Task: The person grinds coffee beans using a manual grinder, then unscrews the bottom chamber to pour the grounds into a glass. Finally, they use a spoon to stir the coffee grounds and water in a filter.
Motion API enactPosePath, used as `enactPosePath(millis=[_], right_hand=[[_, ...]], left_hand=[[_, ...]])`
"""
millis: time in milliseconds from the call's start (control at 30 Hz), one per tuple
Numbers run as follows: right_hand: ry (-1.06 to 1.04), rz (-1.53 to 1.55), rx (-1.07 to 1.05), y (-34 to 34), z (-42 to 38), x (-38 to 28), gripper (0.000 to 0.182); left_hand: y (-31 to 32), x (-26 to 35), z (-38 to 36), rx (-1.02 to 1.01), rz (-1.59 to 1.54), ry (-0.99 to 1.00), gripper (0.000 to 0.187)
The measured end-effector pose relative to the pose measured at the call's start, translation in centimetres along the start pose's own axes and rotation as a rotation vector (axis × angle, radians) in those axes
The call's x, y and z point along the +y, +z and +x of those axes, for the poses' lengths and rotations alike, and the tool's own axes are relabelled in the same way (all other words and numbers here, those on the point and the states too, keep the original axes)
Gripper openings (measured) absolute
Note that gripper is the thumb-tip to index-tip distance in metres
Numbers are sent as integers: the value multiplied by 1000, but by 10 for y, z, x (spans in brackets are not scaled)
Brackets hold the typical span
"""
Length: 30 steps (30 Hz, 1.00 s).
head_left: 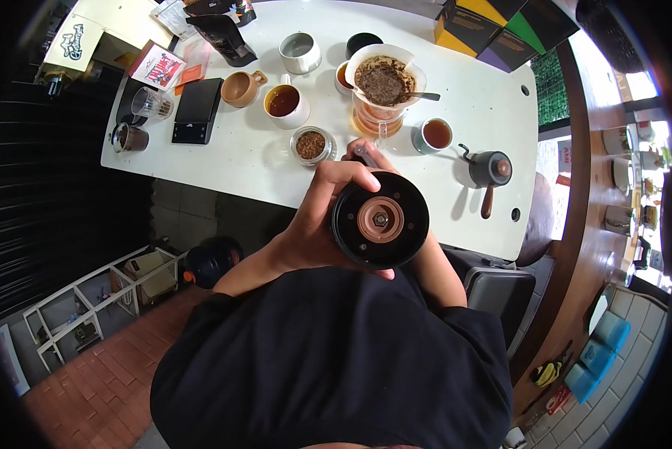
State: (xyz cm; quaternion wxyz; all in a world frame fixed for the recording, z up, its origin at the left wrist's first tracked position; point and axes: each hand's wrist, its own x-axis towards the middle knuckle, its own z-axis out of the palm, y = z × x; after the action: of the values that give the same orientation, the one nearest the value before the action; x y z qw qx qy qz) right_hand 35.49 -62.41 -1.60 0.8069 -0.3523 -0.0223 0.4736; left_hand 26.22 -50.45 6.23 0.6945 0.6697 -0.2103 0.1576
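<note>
A round black grinder-like device [343, 232] with a copper-coloured centre and a nut faces up close to the camera. My left hand [313, 217] is wrapped round its left side, thumb on the rim. Behind it, partly hidden, my right hand [373, 155] has its fingers closed at a grey metal piece by the device's far edge. Just beyond stands a glass jar of brown grounds [311, 144]. Further back, a dripper with wet coffee grounds [383, 78] and a spoon [425, 96] sits on a glass server [377, 123].
On the white table [246, 168] are a black scale [197, 112], a brown cup [240, 88], a white mug [286, 105], a cup of tea-coloured liquid [434, 135] and a dark kettle [491, 170]. Boxes [493, 34] stand at the back right.
</note>
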Motion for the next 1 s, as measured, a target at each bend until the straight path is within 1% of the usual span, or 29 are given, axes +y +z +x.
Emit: enactPosePath(millis=[33, 67, 100, 133, 200, 267, 300, 333, 367, 400, 433, 500, 567, 600, 667, 700, 733, 800, 833, 900, 1000], right_hand=[[35, 86, -34, 3, -1, 4, 31], [70, 171, -68, 6, -2, 7, 28], [70, 171, -67, 8, -4, 9, 28], [-4, 63, -116, 10, -5, 9, 24], [-149, -156, -215, 13, -9, 11, 21], [-294, -374, -311, 15, -15, 14, 25], [-294, -374, -309, 15, -23, 19, 25], [-342, -474, -263, 12, -34, 26, 28], [-390, -574, -215, 9, -40, 31, 31], [-390, -574, -215, 4, -39, 33, 31], [-338, -483, -239, -2, -38, 36, 34], [-231, -301, -287, -10, -33, 36, 41], [-123, -118, -332, -17, -30, 37, 48], [-122, -117, -332, -20, -28, 38, 48], [-311, -457, -332, -14, -26, 33, 55], [-342, -397, -312, -10, -25, 37, 59], [-343, -397, -314, -7, -28, 35, 59], [-178, -454, -253, 8, -38, 22, 62], [-178, -454, -254, 11, -37, 27, 62], [-559, -579, -180, 15, -34, 40, 51], [-507, -529, -199, 11, -39, 40, 52]], left_hand=[[0, 1, 1, 0, -1, -1, 100], [-2, 4, 2, -9, 66, -6, 99], [-2, 5, 4, -18, 133, -11, 99], [-3, 1, 3, -18, 132, -11, 99], [-3, -8, 2, 5, 152, 55, 97], [-5, -8, 2, -4, 185, 74, 96], [-6, -8, 1, -13, 220, 93, 94], [-6, -5, 0, -14, 218, 93, 94], [-6, -1, -2, -19, 257, 23, 93], [-5, 1, -2, -24, 296, -46, 92], [-4, -2, -1, -24, 297, -46, 92], [0, -10, 3, 30, 92, -25, 91], [-3, -7, 3, 40, 151, -35, 90], [-5, -5, 4, 49, 211, -43, 90], [-7, -5, 4, 57, 217, -52, 90], [-8, -6, 5, 65, 224, -59, 90], [-8, -7, 6, 65, 225, -58, 90], [-7, -11, 7, 67, 155, -30, 91], [-7, -10, 8, 67, 155, -30, 91], [-6, -10, 10, 37, 172, -45, 91], [-4, -11, 7, 17, 230, -83, 90]])
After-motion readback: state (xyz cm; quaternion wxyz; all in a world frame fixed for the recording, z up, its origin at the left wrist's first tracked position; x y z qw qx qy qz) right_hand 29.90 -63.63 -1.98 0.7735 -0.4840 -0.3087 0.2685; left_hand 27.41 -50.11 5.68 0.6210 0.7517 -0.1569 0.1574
